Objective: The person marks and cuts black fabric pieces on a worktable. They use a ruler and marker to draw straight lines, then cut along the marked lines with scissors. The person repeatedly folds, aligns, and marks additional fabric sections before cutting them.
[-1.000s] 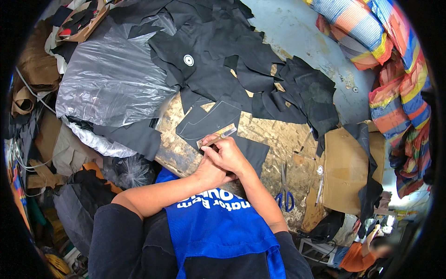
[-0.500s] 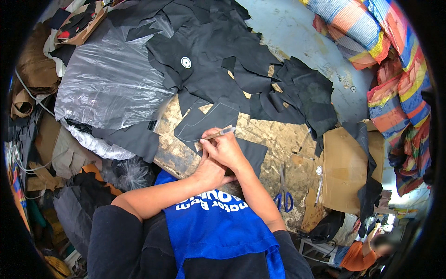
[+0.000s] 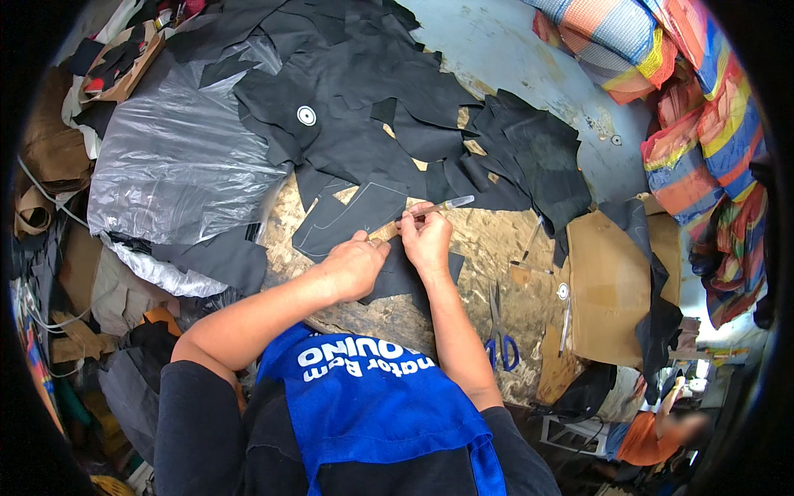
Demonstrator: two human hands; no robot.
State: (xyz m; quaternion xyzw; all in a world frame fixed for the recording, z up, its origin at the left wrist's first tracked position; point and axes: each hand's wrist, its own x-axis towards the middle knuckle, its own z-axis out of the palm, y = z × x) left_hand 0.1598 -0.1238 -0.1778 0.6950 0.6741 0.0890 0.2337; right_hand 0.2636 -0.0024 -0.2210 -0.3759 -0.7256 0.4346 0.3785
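Observation:
A black sheet piece [image 3: 351, 219], leather-like and marked with pale outlines, lies on the worn work table [image 3: 331, 318]. My right hand [image 3: 426, 244] is closed around a clear-barrelled pen [image 3: 457, 202], whose end sticks out to the right. Just left of it, my left hand [image 3: 357, 266] pinches a small tan card piece [image 3: 385, 232] at the sheet's right edge. The right hand's fingers are at the card's other end; whether they also grip it I cannot tell. Another black piece [image 3: 395, 283] is partly hidden beneath my hands.
Scissors with blue handles [image 3: 503, 349] lie right of my hands, below several pens, one of them dark [image 3: 531, 266]. Black scraps [image 3: 347, 107] cover the far side. Clear plastic sheeting [image 3: 182, 157] spreads at left, cardboard [image 3: 608, 289] at right. Another person [image 3: 653, 434] is at lower right.
My hands have drawn apart from their overlapped position. The right hand with the pen has lifted away from the outlined sheet, and the tan card piece now shows between my fingers.

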